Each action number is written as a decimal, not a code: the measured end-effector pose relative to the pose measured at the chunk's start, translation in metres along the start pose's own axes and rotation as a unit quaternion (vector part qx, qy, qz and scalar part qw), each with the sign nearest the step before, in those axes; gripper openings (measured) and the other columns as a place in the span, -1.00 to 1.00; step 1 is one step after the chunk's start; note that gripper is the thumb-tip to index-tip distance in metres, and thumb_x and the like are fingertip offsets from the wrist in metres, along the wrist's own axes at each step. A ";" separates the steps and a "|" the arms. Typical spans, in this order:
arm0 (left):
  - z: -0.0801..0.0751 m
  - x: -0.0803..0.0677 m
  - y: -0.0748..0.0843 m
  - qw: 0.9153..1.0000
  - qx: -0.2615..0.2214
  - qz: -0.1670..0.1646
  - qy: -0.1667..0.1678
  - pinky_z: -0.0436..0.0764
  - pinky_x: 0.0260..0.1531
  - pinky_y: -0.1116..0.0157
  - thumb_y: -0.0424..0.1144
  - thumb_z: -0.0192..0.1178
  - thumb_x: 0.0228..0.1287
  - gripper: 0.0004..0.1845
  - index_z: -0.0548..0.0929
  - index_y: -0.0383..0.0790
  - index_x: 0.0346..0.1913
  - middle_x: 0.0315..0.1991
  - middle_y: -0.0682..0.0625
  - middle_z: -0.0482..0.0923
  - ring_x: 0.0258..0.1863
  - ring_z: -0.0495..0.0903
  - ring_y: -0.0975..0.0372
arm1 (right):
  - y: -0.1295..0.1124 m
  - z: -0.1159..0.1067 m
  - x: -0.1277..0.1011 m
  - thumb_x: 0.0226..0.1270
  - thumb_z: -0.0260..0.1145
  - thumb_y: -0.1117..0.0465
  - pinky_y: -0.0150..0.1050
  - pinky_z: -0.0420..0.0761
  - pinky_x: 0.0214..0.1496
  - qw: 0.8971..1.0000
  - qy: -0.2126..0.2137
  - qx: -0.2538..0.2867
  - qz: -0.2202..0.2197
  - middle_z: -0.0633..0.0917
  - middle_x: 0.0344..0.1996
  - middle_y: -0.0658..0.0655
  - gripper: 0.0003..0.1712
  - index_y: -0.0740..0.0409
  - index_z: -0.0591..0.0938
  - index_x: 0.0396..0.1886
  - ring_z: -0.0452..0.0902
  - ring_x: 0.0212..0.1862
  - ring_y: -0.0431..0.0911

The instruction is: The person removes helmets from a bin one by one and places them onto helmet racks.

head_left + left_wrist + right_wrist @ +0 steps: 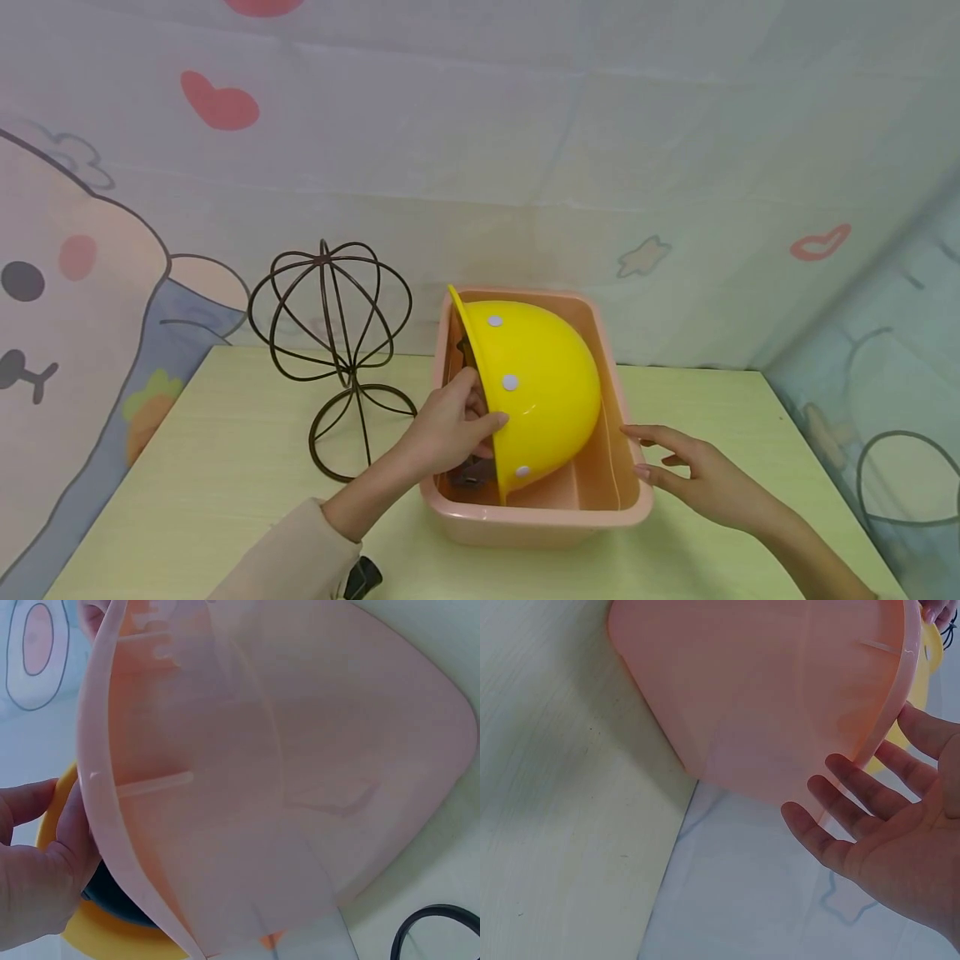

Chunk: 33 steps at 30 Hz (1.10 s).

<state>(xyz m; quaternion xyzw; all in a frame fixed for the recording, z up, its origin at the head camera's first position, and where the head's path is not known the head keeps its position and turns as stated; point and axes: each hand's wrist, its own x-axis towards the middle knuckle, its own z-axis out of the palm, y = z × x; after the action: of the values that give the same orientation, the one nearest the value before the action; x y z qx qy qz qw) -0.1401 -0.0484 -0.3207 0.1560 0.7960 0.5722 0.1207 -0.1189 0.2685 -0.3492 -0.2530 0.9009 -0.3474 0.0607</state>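
A yellow hard hat [551, 367] with pale round studs lies on its side in a pink plastic bin [536, 515], its open underside facing left. My left hand [446, 425] pinches the hat's brim, with the fingers inside the hat and the thumb on the brim's outer edge. In the left wrist view, the left hand [37, 877] shows beside the bin wall, and part of the dark lining [120, 896] is visible. My right hand [697, 475] touches the bin's right rim with loosely spread fingers, as the right wrist view also shows.
A dark wire stand [352, 367] with a rounded, cage-like top stands left of the bin on the pale wooden table [225, 467]. Behind the table hangs a printed cloth [480, 150]. A black object [363, 577] shows by the left sleeve.
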 end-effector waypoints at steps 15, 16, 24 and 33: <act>0.001 0.000 -0.001 1.000 -0.021 0.001 0.020 0.69 -0.49 0.20 -0.44 0.14 0.26 -0.65 0.33 -0.41 0.05 -0.28 -0.16 0.48 -0.42 0.63 0.16 | 0.000 0.001 0.000 0.34 0.21 0.18 -0.11 0.57 -0.04 1.000 -0.003 0.005 -0.014 0.49 0.17 0.11 -0.53 0.10 0.43 0.23 0.46 0.02 -0.15; 0.001 0.000 -0.001 0.999 -0.023 0.002 0.023 0.69 -0.50 0.21 -0.44 0.14 0.26 -0.65 0.33 -0.42 0.06 -0.28 -0.16 0.49 -0.41 0.64 0.15 | 0.000 0.001 0.000 0.34 0.20 0.19 -0.11 0.57 -0.04 1.000 -0.004 0.004 -0.017 0.49 0.17 0.12 -0.53 0.11 0.43 0.23 0.46 0.02 -0.15; 0.000 -0.002 -0.001 0.999 -0.039 0.002 0.035 0.69 -0.52 0.25 -0.46 0.13 0.26 -0.68 0.34 -0.42 0.04 -0.27 -0.17 0.49 -0.39 0.64 0.14 | 0.000 0.000 0.000 0.34 0.21 0.18 -0.12 0.58 -0.04 1.000 -0.005 0.003 -0.014 0.49 0.17 0.12 -0.53 0.10 0.43 0.23 0.46 0.03 -0.13; -0.001 -0.002 -0.001 0.998 -0.048 0.001 0.040 0.69 -0.52 0.25 -0.49 0.13 0.25 -0.67 0.34 -0.41 0.04 -0.26 -0.18 0.50 -0.38 0.63 0.14 | -0.001 -0.001 -0.001 0.33 0.21 0.17 -0.14 0.58 -0.06 1.000 -0.003 -0.002 -0.009 0.50 0.16 0.11 -0.52 0.11 0.43 0.23 0.46 0.01 -0.17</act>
<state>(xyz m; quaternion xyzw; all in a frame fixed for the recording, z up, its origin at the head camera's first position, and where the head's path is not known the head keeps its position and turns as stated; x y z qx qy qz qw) -0.1385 -0.0507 -0.3211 0.1275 0.7715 0.6159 0.0959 -0.1181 0.2686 -0.3483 -0.2625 0.8992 -0.3450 0.0593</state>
